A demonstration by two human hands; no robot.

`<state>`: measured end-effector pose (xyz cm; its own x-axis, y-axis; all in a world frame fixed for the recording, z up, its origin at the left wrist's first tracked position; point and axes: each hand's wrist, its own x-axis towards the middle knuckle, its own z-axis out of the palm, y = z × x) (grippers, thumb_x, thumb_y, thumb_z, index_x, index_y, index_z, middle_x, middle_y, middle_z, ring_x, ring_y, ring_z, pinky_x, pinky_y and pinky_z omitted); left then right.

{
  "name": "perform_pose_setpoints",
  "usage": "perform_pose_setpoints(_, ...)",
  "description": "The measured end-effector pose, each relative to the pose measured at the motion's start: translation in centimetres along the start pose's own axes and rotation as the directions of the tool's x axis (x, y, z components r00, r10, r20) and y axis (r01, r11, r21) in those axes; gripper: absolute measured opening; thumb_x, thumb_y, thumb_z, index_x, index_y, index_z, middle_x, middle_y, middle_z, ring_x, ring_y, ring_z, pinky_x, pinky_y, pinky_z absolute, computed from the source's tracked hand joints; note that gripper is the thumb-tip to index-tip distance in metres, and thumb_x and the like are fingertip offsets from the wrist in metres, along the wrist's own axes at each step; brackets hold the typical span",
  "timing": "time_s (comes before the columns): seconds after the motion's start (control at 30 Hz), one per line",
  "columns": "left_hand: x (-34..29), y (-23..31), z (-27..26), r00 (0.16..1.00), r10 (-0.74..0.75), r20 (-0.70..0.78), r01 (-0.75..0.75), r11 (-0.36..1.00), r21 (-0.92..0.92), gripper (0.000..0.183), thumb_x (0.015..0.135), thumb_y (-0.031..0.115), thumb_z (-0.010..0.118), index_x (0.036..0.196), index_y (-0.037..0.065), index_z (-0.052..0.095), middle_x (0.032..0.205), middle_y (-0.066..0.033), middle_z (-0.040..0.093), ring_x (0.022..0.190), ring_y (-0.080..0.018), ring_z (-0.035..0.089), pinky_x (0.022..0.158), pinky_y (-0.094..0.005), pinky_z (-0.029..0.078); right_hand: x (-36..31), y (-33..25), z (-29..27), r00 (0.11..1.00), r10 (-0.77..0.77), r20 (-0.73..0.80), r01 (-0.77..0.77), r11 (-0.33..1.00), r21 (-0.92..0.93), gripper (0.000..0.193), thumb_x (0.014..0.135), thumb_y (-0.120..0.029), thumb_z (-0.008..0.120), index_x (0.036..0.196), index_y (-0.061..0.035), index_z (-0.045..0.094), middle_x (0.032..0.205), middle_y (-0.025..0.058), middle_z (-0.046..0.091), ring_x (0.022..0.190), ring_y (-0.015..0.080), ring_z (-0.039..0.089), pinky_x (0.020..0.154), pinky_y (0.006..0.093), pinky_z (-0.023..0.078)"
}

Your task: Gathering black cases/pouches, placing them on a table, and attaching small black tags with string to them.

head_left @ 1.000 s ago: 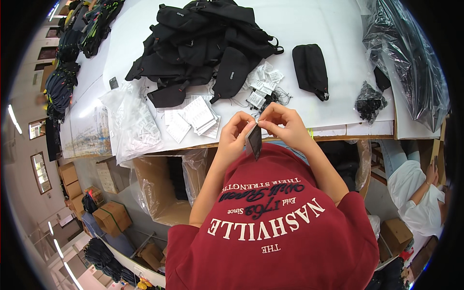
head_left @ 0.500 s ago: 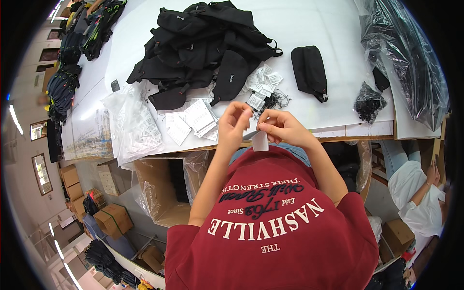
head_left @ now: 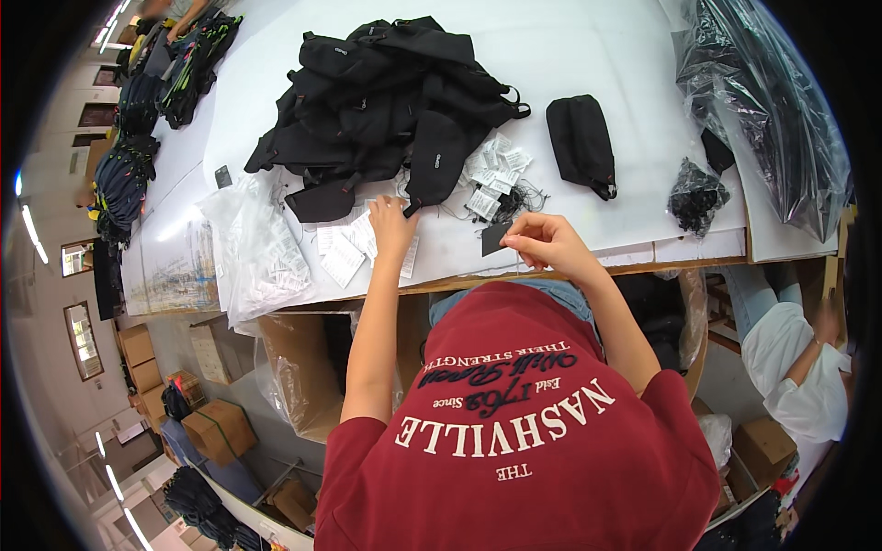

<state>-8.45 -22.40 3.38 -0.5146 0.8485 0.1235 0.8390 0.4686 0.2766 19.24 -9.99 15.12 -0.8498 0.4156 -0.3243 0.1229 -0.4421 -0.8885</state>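
My right hand (head_left: pixel 551 246) pinches a small black hang tag (head_left: pixel 496 239) by its edge, just above the front of the table. My left hand (head_left: pixel 392 225) reaches onto a stack of white printed cards (head_left: pixel 344 261), fingers extended and thumb apart; its fingertips lie close to the lower end of a black pouch (head_left: pixel 435 156). That pouch is at the front of a heap of black pouches (head_left: pixel 367 115). Between my hands and the heap is a bunch of white tags (head_left: pixel 496 170) with black strings (head_left: pixel 519 200).
A single black pouch (head_left: pixel 581 145) lies apart, right of the heap. Left of the cards is a clear plastic bag (head_left: pixel 253 253) of white labels. At the right are a small bag of black bits (head_left: pixel 695 197) and large plastic-wrapped goods (head_left: pixel 763 110). Another person (head_left: pixel 795 358) sits at the right.
Both hands were together, holding a small whitish tag. Now my left hand has let go and moved left onto the cards, while my right hand holds a tag with a black face showing.
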Motion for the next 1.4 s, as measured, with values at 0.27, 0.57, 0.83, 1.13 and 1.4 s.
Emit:
perform_pose_setpoints(0.27, -0.7, 7.8, -6.2, 0.979, -0.050, 0.196, 0.118, 0.929, -0.351, 0.022, 0.069, 0.022, 0.077, 0.078, 0.003, 0.069, 0.080, -0.0084, 0.062, 0.084, -0.0215, 0.053, 0.075, -0.0326, 0.042, 0.7, 2.1, 0.7, 0.956, -0.154, -0.251, 0.041, 0.914, -0.404, 0.012, 0.083, -0.017, 0.067, 0.084, -0.0042, 0.068, 0.055, -0.0028, 0.052, 0.049, 0.0022, 0.042, 0.045, 0.0199, 0.032)
perform_pose_setpoints(0.57, -3.5, 10.9, -7.3, 0.811, 0.084, 0.579, 0.576, 0.062, -0.815, 0.020, 0.084, 0.014, 0.064, 0.098, 0.001, 0.070, 0.080, -0.0004, 0.065, 0.072, -0.0054, 0.054, 0.064, -0.0188, 0.039, 1.0, 1.6, 1.7, 0.906, -0.269, -0.327, 0.058, 0.843, -0.534, 0.014, 0.079, -0.022, 0.067, 0.083, -0.0088, 0.069, 0.047, 0.0031, 0.048, 0.042, 0.0108, 0.042, 0.044, 0.0280, 0.031)
perform_pose_setpoints(0.83, -5.0, 11.6, -7.5, 0.862, -0.062, 0.503, 0.495, 0.313, -0.811, 0.020, 0.081, 0.009, 0.066, 0.100, 0.002, 0.069, 0.076, 0.0026, 0.061, 0.064, -0.0016, 0.045, 0.058, -0.0172, 0.033, 0.7, 1.0, 2.0, 0.955, -0.238, -0.175, 0.070, 0.758, -0.648, 0.016, 0.078, -0.025, 0.067, 0.085, -0.0112, 0.071, 0.049, 0.0047, 0.049, 0.044, 0.0166, 0.046, 0.046, 0.0290, 0.036)
perform_pose_setpoints(1.13, -4.3, 13.8, -10.9, 0.917, -0.356, 0.182, 0.264, 0.197, -0.944, 0.014, 0.087, 0.015, 0.064, 0.094, 0.004, 0.064, 0.072, 0.0034, 0.058, 0.065, -0.0028, 0.044, 0.059, -0.0191, 0.033, 0.2, -1.1, 0.4, 0.959, -0.230, -0.166, 0.251, 0.961, 0.120, 0.009, 0.085, -0.007, 0.063, 0.088, -0.0039, 0.055, 0.080, 0.0025, 0.061, 0.074, 0.0089, 0.058, 0.068, 0.0232, 0.046)
perform_pose_setpoints(1.4, -4.2, 15.5, -12.9, 0.958, -0.136, 0.254, 0.279, 0.217, -0.936, 0.013, 0.091, 0.014, 0.057, 0.094, 0.002, 0.061, 0.079, -0.0013, 0.063, 0.069, -0.0039, 0.050, 0.062, -0.0188, 0.036, -0.6, -3.4, 0.9, 0.945, -0.310, -0.103, 0.321, 0.940, 0.111, 0.011, 0.088, -0.007, 0.058, 0.097, -0.0041, 0.053, 0.083, 0.0055, 0.062, 0.076, 0.0081, 0.057, 0.067, 0.0212, 0.043)
